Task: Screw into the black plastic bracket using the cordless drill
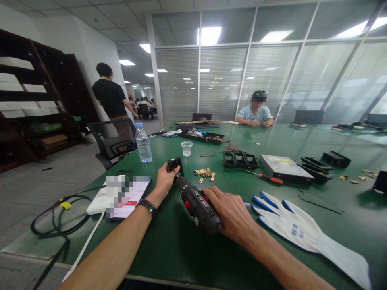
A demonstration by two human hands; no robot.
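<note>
- Green felt-like table top [169,241] under both forearms, near edge running just below the elbows, left edge falling off beside the phone [128,197] and white box to the outside of the left wrist.
- Free green surface directly beneath and behind the drill grip, toward the body; also a bare strip between the two forearms.
- Beyond the small part: a heap of brass-coloured bits [204,173] just past the drill's nose, then a clear plastic cup [186,148] and a water bottle [143,143] farther off and to the left.
- Outward of the right hand: white glove with blue fingertips [296,227] lying flat, close beside the wrist; red-handled screwdriver [267,177], black trays [240,160] and a flat grey drive [284,166] farther ahead of it.
- Left hand [165,181] stretched forward, wrist with a dark watch raised off the table, fingers pinched shut around a small black part [174,163] held just above the surface.
- Right hand [229,213] wrapped closed round the handle of a black and red power drill [196,203], forearm angled in from the lower right, drill body tilted forward and left, tip meeting the black part at the left fingertips.
- Far end of the table: a seated person in a light shirt; another person standing off to the left by dark shelving.
</note>
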